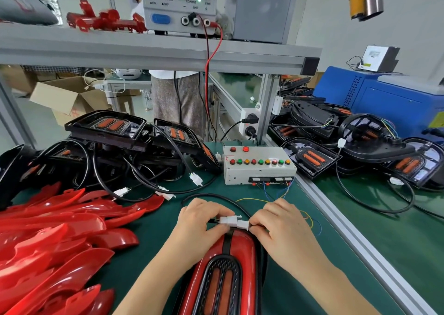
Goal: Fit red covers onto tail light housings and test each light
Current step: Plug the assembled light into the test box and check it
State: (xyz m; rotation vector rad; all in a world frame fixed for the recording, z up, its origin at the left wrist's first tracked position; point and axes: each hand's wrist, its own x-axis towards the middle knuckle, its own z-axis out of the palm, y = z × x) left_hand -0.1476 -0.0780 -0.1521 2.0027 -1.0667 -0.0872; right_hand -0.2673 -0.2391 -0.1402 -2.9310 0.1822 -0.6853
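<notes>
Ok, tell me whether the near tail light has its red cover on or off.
On: the red cover sits fitted around the black grille and lamp strips.

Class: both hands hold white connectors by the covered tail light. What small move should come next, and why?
Probably press the white connectors fully together: the left hand and right hand pinch them end to end, slightly offset, and the tail light looks unlit.

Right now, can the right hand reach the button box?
Probably yes. The button box stands just beyond the right hand, with only thin loose wires on the mat between them. But that hand pinches the white plug, so it would have to let go first.
</notes>
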